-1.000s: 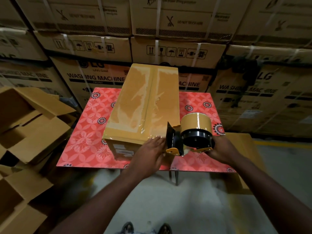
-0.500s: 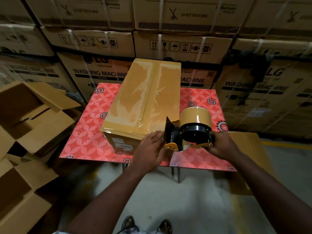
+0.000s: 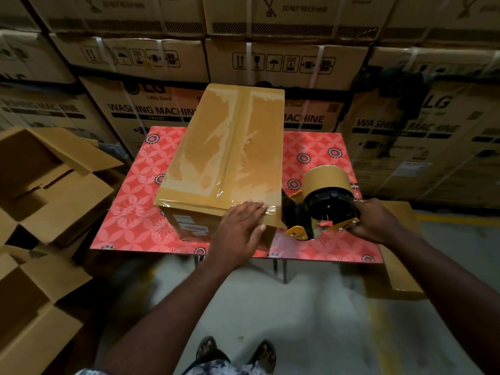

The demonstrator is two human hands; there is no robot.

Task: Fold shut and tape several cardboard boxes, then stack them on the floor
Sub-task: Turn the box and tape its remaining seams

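Note:
A long cardboard box [image 3: 224,155], its flaps folded shut and its top glossy with brown tape, lies on a small table with a red flowered cloth [image 3: 130,212]. My left hand [image 3: 240,226] lies flat with straight fingers on the box's near right corner, pressing the tape down. My right hand [image 3: 376,220] grips the handle of a yellow and black tape dispenser [image 3: 322,207] with a brown roll, just right of that corner, above the table.
Several open, empty cardboard boxes [image 3: 51,190] lie piled on the left. A closed box [image 3: 400,266] sits on the floor at the table's right. Strapped washing-machine cartons [image 3: 297,60] wall off the back. Bare concrete floor [image 3: 297,320] and my feet lie below.
The dispenser has shifted a little right, away from the box corner. My left hand has slid slightly further onto the corner. The view has tilted slightly.

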